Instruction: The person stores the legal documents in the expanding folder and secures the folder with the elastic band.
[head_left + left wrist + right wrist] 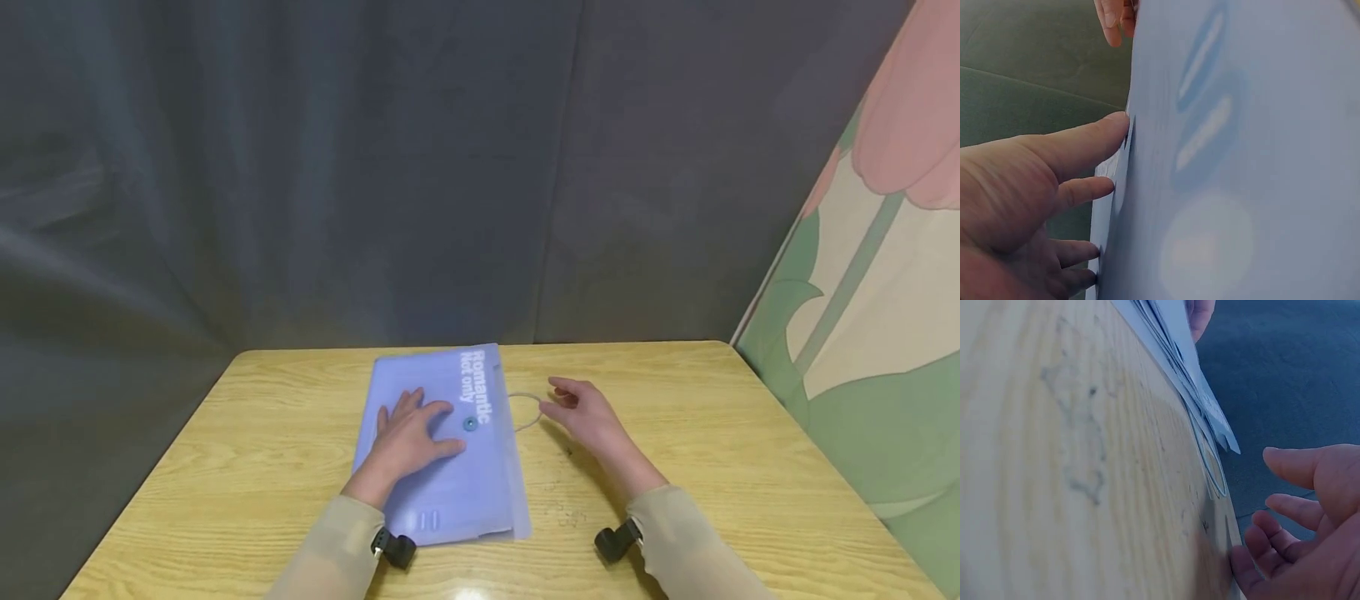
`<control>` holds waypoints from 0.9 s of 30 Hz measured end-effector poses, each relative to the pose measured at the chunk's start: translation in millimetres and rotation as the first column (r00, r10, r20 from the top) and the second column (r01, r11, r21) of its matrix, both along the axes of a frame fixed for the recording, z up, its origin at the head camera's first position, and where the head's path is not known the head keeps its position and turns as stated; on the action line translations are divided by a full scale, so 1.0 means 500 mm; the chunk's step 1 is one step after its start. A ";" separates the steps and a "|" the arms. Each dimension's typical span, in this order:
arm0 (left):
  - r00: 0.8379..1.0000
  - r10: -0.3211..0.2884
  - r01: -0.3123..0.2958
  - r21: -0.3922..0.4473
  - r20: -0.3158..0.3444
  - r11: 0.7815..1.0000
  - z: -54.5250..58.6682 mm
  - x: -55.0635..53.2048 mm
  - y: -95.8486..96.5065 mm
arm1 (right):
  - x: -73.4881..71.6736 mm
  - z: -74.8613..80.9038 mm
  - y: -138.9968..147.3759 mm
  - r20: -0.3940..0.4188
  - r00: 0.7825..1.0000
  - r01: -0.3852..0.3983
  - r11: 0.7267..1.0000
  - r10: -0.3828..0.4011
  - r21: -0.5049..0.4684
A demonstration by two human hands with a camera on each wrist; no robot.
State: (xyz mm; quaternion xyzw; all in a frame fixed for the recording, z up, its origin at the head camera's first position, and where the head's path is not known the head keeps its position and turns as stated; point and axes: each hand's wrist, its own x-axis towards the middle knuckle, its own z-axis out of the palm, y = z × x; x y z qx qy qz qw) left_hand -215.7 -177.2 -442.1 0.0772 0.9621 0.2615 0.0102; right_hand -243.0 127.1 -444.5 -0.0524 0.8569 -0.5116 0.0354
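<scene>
A translucent blue-violet document folder point(480, 492) lies on the table, its flap edge on the right. White lettering reads "Romantic Not only", and a round teal button point(470, 423) sits beside it. From the flap side a thin pale elastic loop point(527, 394) sticks out over the wood; it also shows in the right wrist view as a cord loop point(1217, 478). My left hand point(411, 442) rests on the folder's face with fingers spread, thumb below the button. Just right of the loop is my right hand point(588, 421), fingers loosely bent with nothing between them; a gap separates it from the cord in the right wrist view.
The wooden table point(697, 442) carries dark scribbled marks point(566, 504) right of the folder. Behind it hangs a dark grey curtain point(420, 183), and a flower-patterned panel point(885, 333) stands along the right side. Small black cameras point(617, 542) are strapped to both wrists.
</scene>
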 end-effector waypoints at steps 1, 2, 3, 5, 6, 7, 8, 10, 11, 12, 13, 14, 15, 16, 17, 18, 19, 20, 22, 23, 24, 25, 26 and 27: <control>1.000 -0.003 0.003 -0.003 0.000 1.000 0.000 0.001 0.001 | -0.001 0.001 0.001 0.001 1.000 -0.004 1.000 0.004 -0.002; 1.000 -0.005 0.005 -0.007 -0.001 1.000 -0.001 0.001 0.002 | -0.002 0.003 0.001 0.001 1.000 -0.007 1.000 0.007 -0.003; 1.000 -0.008 0.008 -0.010 -0.001 1.000 -0.002 0.001 0.002 | -0.003 0.004 0.001 0.005 1.000 -0.008 1.000 0.008 -0.005; 1.000 -0.012 0.012 -0.016 -0.004 1.000 -0.004 0.001 0.002 | -0.005 0.005 0.002 0.002 1.000 -0.011 1.000 0.011 0.004; 1.000 -0.015 0.015 -0.018 -0.006 1.000 -0.005 0.001 0.001 | -0.006 0.005 0.001 0.002 1.000 -0.010 1.000 0.010 0.011; 1.000 -0.018 0.018 -0.023 -0.007 1.000 -0.006 0.001 0.001 | -0.008 0.005 0.001 0.001 1.000 -0.010 1.000 0.010 0.019; 1.000 -0.021 0.021 -0.027 -0.009 0.999 -0.007 0.002 0.000 | -0.008 0.005 0.000 -0.003 1.000 -0.010 0.999 0.010 0.035; 1.000 -0.026 0.025 -0.031 -0.013 0.999 -0.008 0.003 -0.002 | -0.011 0.002 -0.001 -0.014 1.000 -0.013 0.997 0.014 0.071; 1.000 -0.027 0.027 -0.033 -0.013 0.999 -0.008 0.004 -0.002 | -0.012 0.003 -0.002 -0.026 0.999 -0.017 0.995 0.019 0.096; 1.000 -0.027 0.027 -0.034 -0.012 0.999 -0.009 0.004 -0.003 | -0.013 0.002 -0.003 -0.032 0.999 -0.021 0.993 0.024 0.115; 1.000 -0.026 0.026 -0.034 -0.011 0.999 -0.010 0.004 -0.003 | -0.015 0.002 -0.003 -0.039 0.999 -0.025 0.991 0.030 0.134; 1.000 -0.023 0.023 -0.033 -0.009 0.999 -0.010 0.004 -0.004 | -0.016 0.003 -0.005 -0.044 0.998 -0.028 0.988 0.035 0.155; 1.000 -0.021 0.020 -0.031 -0.007 0.999 -0.010 0.003 -0.004 | -0.018 0.004 -0.006 -0.052 0.998 -0.034 0.984 0.043 0.173; 1.000 -0.018 0.018 -0.030 -0.005 0.999 -0.010 0.002 -0.005 | -0.019 0.006 -0.007 -0.056 0.997 -0.036 0.982 0.047 0.187; 1.000 -0.017 0.017 -0.028 -0.004 0.999 -0.010 0.001 -0.005 | -0.021 0.007 -0.008 -0.059 0.997 -0.037 0.979 0.050 0.202; 1.000 -0.016 0.016 -0.025 -0.004 1.000 -0.009 0.000 -0.005 | -0.021 0.008 -0.010 -0.055 0.997 -0.035 0.977 0.048 0.210; 1.000 -0.017 0.017 -0.023 -0.004 1.000 -0.009 -0.001 -0.005 | -0.022 0.010 -0.011 -0.056 0.997 -0.032 0.975 0.046 0.221; 1.000 -0.017 0.017 -0.022 -0.001 1.000 -0.008 -0.002 -0.004 | -0.023 0.012 -0.012 -0.056 0.997 -0.029 0.972 0.043 0.234; 1.000 -0.018 0.018 -0.025 0.001 1.000 -0.008 -0.004 -0.003 | -0.025 0.014 -0.014 -0.052 0.998 -0.021 0.968 0.035 0.250; 1.000 -0.019 0.019 -0.027 0.002 0.999 -0.008 -0.004 -0.003 | -0.026 0.015 -0.014 -0.050 0.998 -0.017 0.966 0.031 0.258; 1.000 -0.018 0.018 -0.028 0.002 0.999 -0.007 -0.004 -0.002 | -0.027 0.017 -0.015 -0.048 0.998 -0.014 0.965 0.028 0.262; 1.000 -0.017 0.017 -0.030 0.001 0.999 -0.007 -0.005 -0.002 | -0.029 0.017 -0.016 -0.045 0.999 -0.012 0.964 0.025 0.265; 1.000 -0.016 0.016 -0.033 -0.001 0.999 -0.007 -0.005 -0.002 | -0.031 0.017 -0.017 -0.043 0.999 -0.010 0.964 0.022 0.266; 1.000 -0.015 0.015 -0.034 -0.003 0.999 -0.006 -0.005 -0.002 | -0.032 0.018 -0.018 -0.040 0.999 -0.008 0.963 0.019 0.268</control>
